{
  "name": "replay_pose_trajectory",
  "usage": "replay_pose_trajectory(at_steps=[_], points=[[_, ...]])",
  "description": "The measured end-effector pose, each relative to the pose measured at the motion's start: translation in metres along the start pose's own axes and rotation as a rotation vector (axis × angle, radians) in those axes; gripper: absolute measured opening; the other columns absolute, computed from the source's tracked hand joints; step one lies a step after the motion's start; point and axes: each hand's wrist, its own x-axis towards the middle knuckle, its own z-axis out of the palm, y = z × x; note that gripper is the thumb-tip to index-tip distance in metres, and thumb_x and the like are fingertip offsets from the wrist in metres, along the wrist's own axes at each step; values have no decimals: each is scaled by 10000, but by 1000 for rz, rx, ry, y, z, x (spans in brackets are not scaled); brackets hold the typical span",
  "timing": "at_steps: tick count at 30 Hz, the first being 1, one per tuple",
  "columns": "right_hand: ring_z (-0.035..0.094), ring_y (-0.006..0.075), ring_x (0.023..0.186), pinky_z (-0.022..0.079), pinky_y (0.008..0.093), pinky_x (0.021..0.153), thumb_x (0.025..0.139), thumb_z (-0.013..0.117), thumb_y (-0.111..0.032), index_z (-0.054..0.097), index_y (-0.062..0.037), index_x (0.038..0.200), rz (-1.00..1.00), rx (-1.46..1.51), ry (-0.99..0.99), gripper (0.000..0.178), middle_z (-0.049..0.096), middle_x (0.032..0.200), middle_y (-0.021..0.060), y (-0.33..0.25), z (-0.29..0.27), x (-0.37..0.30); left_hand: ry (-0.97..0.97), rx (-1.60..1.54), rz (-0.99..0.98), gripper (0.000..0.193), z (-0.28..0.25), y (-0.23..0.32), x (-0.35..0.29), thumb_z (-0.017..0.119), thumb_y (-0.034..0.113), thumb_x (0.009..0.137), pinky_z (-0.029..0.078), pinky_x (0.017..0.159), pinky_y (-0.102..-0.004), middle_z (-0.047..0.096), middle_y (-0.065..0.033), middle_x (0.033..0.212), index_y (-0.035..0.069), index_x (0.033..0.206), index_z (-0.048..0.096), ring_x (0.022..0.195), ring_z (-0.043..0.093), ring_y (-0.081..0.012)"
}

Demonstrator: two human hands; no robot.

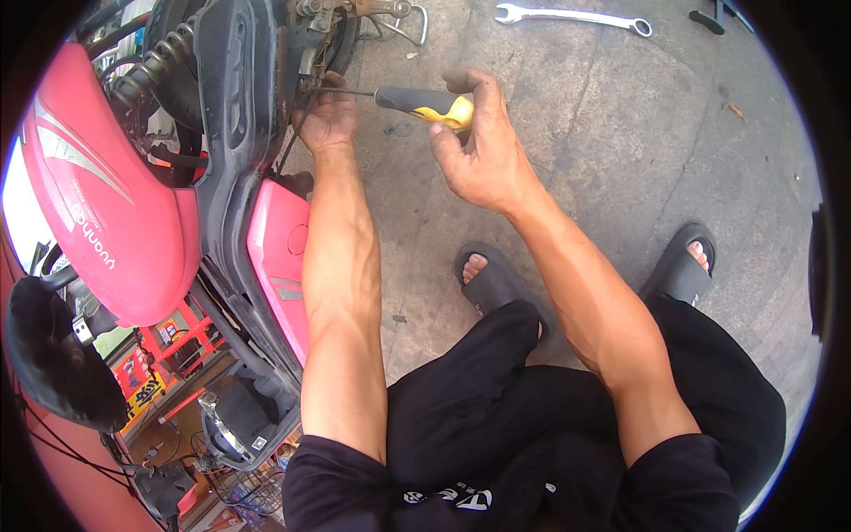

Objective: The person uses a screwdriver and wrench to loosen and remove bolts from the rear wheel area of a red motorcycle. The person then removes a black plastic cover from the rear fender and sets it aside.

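The screwdriver (401,99) lies flat in the air, just to the right of the bike (164,226), with its thin end pointing in at the bike's metal parts. The right hand (486,155) is on the side away from the bike, at the fat yellow end. Its thumb and first finger stand apart, one on each side of the handle. I can't tell how tight the hold is, since the palm side is hidden. The left hand (330,122) is palm up, right next to the bike, under the thin end. Its fingertips are partly hidden, so I can't tell if they grip anything.

The tip could slip off the bike, I think, if the push comes in crooked or the hold is too loose. I can't see if the tip sits in a slot. If it slips, it could poke the left hand, which is so near. It could also scrape the thin black cable (297,135) on the bike's edge. If the right hand lets go, the screwdriver might drop to the floor (576,186) beside the bike. The sandals (501,284) there leave the toes bare, so a falling tool could hurt.
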Motion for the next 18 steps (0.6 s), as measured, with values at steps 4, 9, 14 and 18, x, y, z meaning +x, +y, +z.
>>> replay_pose_trajectory(at_steps=[4,9,14,18], points=[[637,384,984,502,428,853,885,597,-185,436,55,1258,366,116,-33,472,617,987,281,1,6,1,1,-5,14,251,-3,1,2,596,252,843,537,795,-456,719,-122,966,35,926,691,912,668,-279],[656,333,918,525,403,775,908,609,-231,457,58,1238,-16,69,22,464,634,994,243,-3,8,0,-62,-18,-19,244,-4,2,3,592,239,843,540,791,-441,716,-131,971,33,929,689,909,669,-289],[664,236,873,532,353,720,946,584,-215,473,46,1240,262,56,-44,408,654,975,202,-6,8,4,7,-20,-20,229,-4,2,6,619,216,822,546,782,-445,710,-154,962,19,920,683,897,668,-292],[658,357,882,520,415,772,933,587,-226,498,62,1196,-29,18,-19,400,648,998,250,-7,2,7,-26,23,6,224,-6,3,7,616,192,816,557,793,-455,705,-172,967,-1,915,675,895,668,-300]])
